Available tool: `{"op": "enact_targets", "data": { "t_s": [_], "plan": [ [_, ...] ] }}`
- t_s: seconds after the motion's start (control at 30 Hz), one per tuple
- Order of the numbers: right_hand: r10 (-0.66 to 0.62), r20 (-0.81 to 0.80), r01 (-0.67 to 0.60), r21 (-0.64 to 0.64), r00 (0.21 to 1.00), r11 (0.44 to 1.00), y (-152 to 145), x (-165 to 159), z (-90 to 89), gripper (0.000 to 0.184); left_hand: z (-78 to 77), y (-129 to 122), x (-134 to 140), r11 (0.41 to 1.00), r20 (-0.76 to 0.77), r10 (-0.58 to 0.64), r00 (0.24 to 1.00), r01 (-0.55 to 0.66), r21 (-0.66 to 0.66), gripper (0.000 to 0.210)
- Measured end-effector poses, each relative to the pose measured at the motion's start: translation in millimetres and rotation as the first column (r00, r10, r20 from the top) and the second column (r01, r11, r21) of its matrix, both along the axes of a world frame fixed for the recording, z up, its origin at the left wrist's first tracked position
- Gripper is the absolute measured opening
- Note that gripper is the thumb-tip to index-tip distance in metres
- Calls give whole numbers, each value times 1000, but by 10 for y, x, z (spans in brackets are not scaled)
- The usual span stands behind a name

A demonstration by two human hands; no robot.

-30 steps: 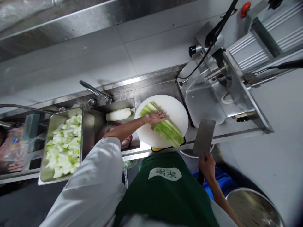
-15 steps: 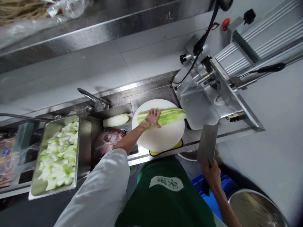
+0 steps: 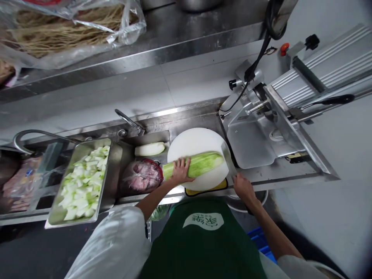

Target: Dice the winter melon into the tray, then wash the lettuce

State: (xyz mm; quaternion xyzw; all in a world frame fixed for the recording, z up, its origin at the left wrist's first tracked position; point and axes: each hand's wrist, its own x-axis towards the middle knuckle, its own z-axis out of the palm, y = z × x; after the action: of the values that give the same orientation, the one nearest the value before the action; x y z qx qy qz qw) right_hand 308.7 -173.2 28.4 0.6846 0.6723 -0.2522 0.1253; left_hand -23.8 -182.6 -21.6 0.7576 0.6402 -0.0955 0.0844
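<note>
A long, peeled, pale-green gourd (image 3: 203, 166) lies on the round white cutting board (image 3: 188, 141), its left end reaching past the board's edge. Over its left part rests my left hand (image 3: 180, 171), fingers spread, holding it down. My right hand (image 3: 243, 187) is wrapped round the handle of a cleaver (image 3: 229, 159). The blade stands nearly edge-on at the gourd's right end; whether it touches the gourd I cannot tell.
In the sink basin are another peeled gourd (image 3: 149, 149) and bagged meat (image 3: 143, 175). A metal pan (image 3: 106, 182) of cut pale-green chunks stands farther left. A slicing machine (image 3: 252, 141) adjoins the board on the right. A yellow cloth (image 3: 207, 188) sticks out beneath the board.
The gourd has shifted toward the board's near side, with my left hand still on it. My right hand has brought the cleaver up from beside the counter to the gourd's right end.
</note>
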Motion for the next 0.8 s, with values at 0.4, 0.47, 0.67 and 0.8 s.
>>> {"op": "enact_targets", "data": {
  "t_s": [0.4, 0.47, 0.67, 0.8],
  "plan": [
    [175, 33, -175, 1, 984, 985, 308, -215, 279, 26, 14, 180, 27, 994, 25, 104, 994, -103, -24, 122],
    [194, 28, -193, -17, 981, 981, 312, -247, 356, 24, 5, 174, 30, 994, 27, 111, 994, -110, -24, 122],
    [220, -44, -223, -83, 975, 971, 491, -290, 437, 22, 10, 161, 50, 992, 27, 120, 992, -119, -33, 124],
    [183, -49, -187, -104, 982, 977, 684, -459, 242, 25, 33, 171, 51, 990, 43, 132, 990, -130, -46, 124]
  ]
}}
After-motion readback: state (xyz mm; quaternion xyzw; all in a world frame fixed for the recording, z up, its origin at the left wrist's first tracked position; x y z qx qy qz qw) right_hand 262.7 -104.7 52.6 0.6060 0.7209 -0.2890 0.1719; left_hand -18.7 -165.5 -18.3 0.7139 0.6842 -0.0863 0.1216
